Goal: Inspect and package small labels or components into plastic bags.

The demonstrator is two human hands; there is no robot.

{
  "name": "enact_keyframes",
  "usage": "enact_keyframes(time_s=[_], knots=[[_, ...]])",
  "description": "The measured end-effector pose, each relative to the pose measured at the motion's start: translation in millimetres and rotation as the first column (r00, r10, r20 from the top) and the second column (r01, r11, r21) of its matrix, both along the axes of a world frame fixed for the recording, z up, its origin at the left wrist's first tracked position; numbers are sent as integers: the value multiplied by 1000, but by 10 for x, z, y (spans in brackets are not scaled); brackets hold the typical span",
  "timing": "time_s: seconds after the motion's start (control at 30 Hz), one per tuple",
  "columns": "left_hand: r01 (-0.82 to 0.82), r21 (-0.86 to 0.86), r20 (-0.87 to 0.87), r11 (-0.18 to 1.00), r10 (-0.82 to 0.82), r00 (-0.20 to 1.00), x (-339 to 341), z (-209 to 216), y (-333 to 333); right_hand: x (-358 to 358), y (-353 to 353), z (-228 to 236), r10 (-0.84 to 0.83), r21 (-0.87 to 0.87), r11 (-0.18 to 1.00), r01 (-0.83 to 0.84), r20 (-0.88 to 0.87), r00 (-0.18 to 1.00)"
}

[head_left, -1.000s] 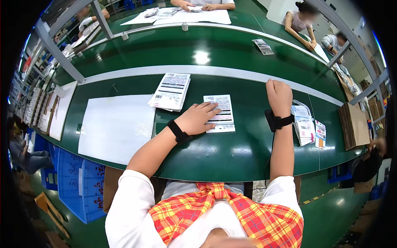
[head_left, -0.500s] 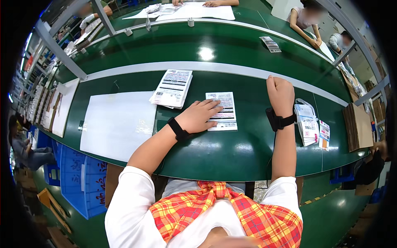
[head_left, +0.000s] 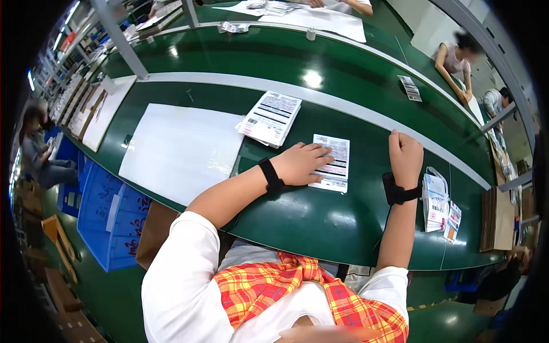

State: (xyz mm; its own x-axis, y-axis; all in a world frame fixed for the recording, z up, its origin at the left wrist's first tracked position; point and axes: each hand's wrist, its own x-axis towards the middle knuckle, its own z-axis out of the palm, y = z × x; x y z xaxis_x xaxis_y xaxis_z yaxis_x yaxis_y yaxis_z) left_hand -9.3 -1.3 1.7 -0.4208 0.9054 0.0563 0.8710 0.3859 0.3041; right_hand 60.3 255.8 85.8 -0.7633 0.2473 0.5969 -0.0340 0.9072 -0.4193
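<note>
Head view. We take the printed card (head_left: 339, 166) as landmark; it lies flat on the green desk (head_left: 309, 228).

Left hand (head_left: 300, 164): palm down, fingers slightly spread over the card's left side. The card's right edge and its far and near ends remain exposed. A black strap (head_left: 270, 174) encircles the wrist.

Right hand (head_left: 406, 154): held right of the card and apart from it, fingers folded into a fist. We cannot tell whether it encloses anything or touches the desk. Its wrist carries a second black strap with a boxy unit (head_left: 392, 189).

Clearances: we find a narrow green gap between the card and the card stack (head_left: 273, 117), which sits beyond it to the left. The stack meets a corner of the white sheet (head_left: 177, 148), well left of the card. Green surface separates the card's right edge from the right forearm, and its near end from the desk's curved near edge. Beyond the card, a grey rail (head_left: 211, 79) bounds the working area.

To the card's right, past the right wrist, we note a bundle of packets (head_left: 434, 200) beside a small orange-marked card (head_left: 453, 223); farther right stand brown cardboard sheets (head_left: 496, 220).
</note>
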Motion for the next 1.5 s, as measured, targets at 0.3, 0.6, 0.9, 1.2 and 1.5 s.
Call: enact_keyframes(time_s=[0.3, 0.6, 0.9, 1.2, 1.5], knots=[[13, 0, -21, 1000, -13, 1000, 21, -38, -32, -17, -115, -41, 20, -41, 999, -18, 65, 998], [17, -3, -15, 1000, -18, 1000, 3, -55, 3, -21, -81, -40, -15, -2, 1000, 15, 144, 989], [22, -28, 12, 999, -22, 1000, 23, 0, 0, -73, -52, -170, -24, 10, 1000, 23, 142, 990], [23, -14, 13, 1000, -23, 1000, 13, -11, -17, -77, -70, -160, -16, -42, 999, 21, 119, 993], [23, -10, 24, 1000, -23, 999, 5, 17, -19, -95, -89, -213, 11, -36, 999, -6, 156, 988]])
